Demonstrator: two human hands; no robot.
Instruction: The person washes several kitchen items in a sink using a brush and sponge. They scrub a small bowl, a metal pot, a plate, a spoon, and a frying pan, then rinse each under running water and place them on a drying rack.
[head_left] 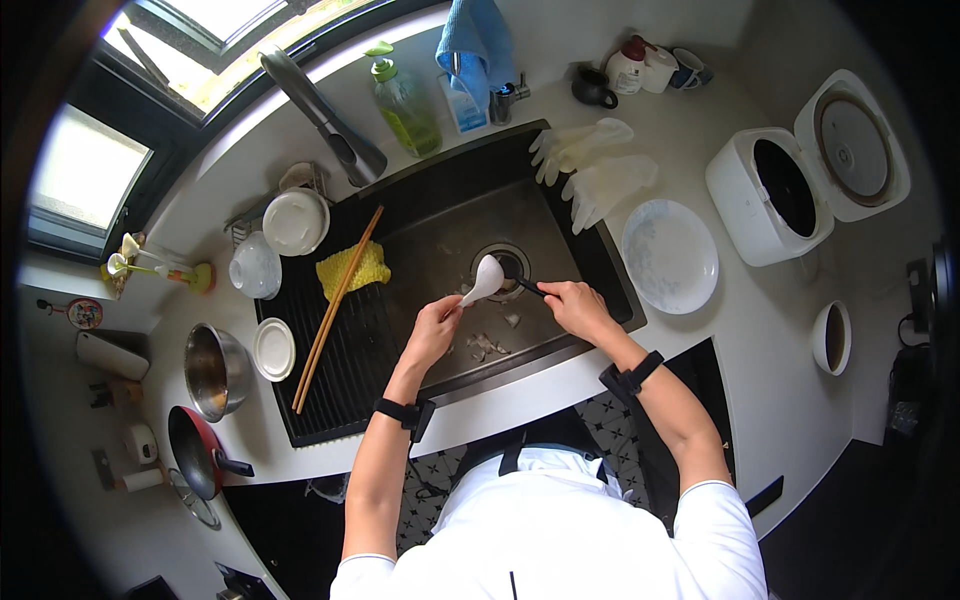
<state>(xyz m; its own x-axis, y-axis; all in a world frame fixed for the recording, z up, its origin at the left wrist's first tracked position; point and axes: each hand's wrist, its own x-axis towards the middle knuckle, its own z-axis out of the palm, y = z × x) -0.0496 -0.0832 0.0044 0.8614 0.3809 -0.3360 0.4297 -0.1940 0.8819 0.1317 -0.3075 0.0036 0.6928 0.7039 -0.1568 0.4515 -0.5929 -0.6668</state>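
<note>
Over the dark sink (430,250), my left hand (436,328) is closed around the handle of a white spoon (487,277), its bowl pointing up toward the drain (513,264). My right hand (577,308) grips a thin black handle (530,286); its tip meets or overlaps the area beside the spoon, and its kind cannot be made out. Pale food scraps (486,347) lie on the sink bottom below my hands. To the left, long wooden chopsticks (330,325) lean across a yellow cloth (340,272) on the ribbed black drainboard (360,370).
A grey faucet (330,125) and green soap bottle (405,110) stand behind the sink. Rubber gloves (610,185), a white plate (670,256) and an open rice cooker (775,195) are on the right. Bowls (295,222), a steel pot (215,370) and a red pan (195,452) sit left.
</note>
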